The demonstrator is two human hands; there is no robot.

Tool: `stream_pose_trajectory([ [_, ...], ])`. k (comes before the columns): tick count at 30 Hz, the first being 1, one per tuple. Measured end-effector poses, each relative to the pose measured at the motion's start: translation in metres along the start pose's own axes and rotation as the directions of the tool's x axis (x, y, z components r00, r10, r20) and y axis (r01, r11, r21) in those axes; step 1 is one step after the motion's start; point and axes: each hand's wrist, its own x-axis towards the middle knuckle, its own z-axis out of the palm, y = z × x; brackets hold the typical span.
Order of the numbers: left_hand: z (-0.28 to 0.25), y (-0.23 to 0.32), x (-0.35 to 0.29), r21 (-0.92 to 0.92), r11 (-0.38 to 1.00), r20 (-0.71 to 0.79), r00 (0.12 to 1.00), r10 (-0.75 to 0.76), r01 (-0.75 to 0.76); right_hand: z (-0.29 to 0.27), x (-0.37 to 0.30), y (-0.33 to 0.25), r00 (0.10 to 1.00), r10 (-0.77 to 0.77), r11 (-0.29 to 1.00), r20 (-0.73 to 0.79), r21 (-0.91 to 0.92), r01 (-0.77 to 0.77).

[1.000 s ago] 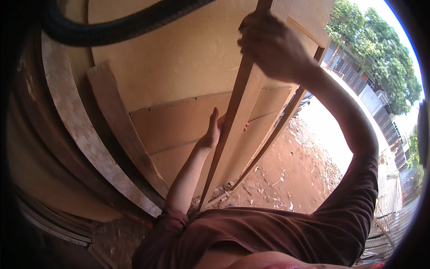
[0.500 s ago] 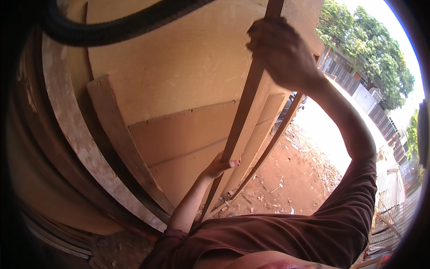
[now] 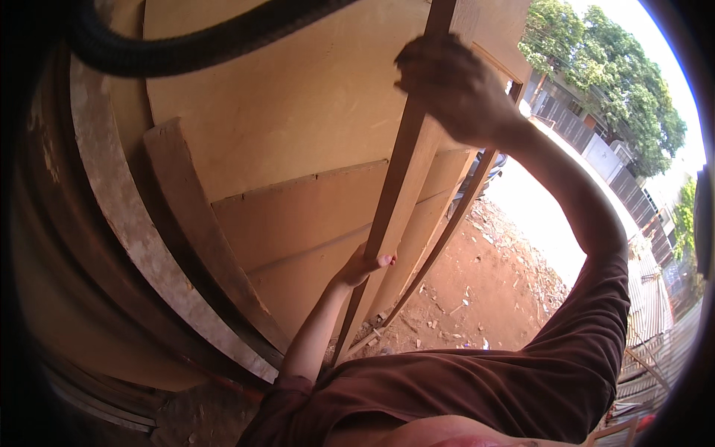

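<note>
A tall brown wooden panel (image 3: 400,175), looking like a door, stands tilted before me with its narrow edge toward me. Low on that edge, my left hand (image 3: 366,267) grips the wood, thumb across the near face and the other fingers mostly hidden behind. My right hand (image 3: 456,93) lies over the upper part of the same edge, its fingers bent. Motion smears it a little, and whatever lies under its palm is hidden.
Large plywood sheets (image 3: 283,97) and several boards (image 3: 201,216) lean at the left. A thin wooden strip (image 3: 447,231) slants behind the panel. Reddish ground (image 3: 477,276) with litter lies to the right, with corrugated metal sheets (image 3: 648,305) beyond. A black hose-like curve (image 3: 208,41) crosses the top.
The panel's upper part has shifted slightly left in view. My right hand has moved a little left and down with it; my left hand keeps its grip and sits slightly higher.
</note>
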Motion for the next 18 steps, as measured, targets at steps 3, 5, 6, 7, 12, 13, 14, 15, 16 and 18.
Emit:
stream_pose_trajectory([
  [3,-0.003,-0.001,0.002,0.014,1.0,0.008,1.0,-0.007,0.006,-0.006,0.02,0.048,0.98,0.176,0.976,-0.093,-0.116,-0.186],
  [5,-0.005,-0.002,0.002,-0.003,1.0,0.011,1.0,0.011,-0.011,0.005,0.015,0.014,0.991,0.125,0.992,0.044,-0.037,-0.123],
  [6,-0.006,-0.002,0.0,-0.015,1.0,0.014,1.0,0.021,-0.021,0.015,0.005,-0.022,0.983,0.064,0.997,0.172,0.034,-0.071],
  [7,-0.008,-0.002,-0.001,-0.027,0.999,0.015,0.999,0.032,-0.032,0.027,-0.006,-0.064,0.979,-0.055,0.993,0.196,0.114,0.033],
  [12,-0.017,0.003,-0.007,-0.027,0.998,-0.018,0.999,0.05,-0.05,0.057,-0.032,-0.129,0.989,-0.143,0.888,-0.028,0.437,0.14],
  [13,-0.018,0.005,-0.007,-0.017,0.999,-0.003,0.999,0.04,-0.04,0.055,-0.025,-0.106,0.98,-0.196,0.892,-0.044,0.408,0.197],
  [14,-0.018,0.006,-0.006,-0.014,1.0,-0.003,1.0,0.026,-0.026,0.052,-0.014,-0.084,0.987,-0.128,0.943,-0.101,0.297,0.153],
  [15,-0.018,0.007,-0.005,-0.009,1.0,0.0,1.0,0.009,-0.009,0.042,-0.004,-0.05,0.997,-0.04,0.976,-0.072,0.209,0.054],
  [16,-0.017,0.009,-0.003,-0.001,1.0,-0.002,1.0,-0.001,0.001,0.032,0.009,-0.015,0.993,-0.035,0.998,-0.115,0.041,0.04],
  [18,-0.011,0.01,-0.001,-0.014,1.0,0.008,1.0,0.009,-0.009,0.008,0.031,0.035,0.984,0.035,0.993,-0.174,-0.104,-0.053],
])
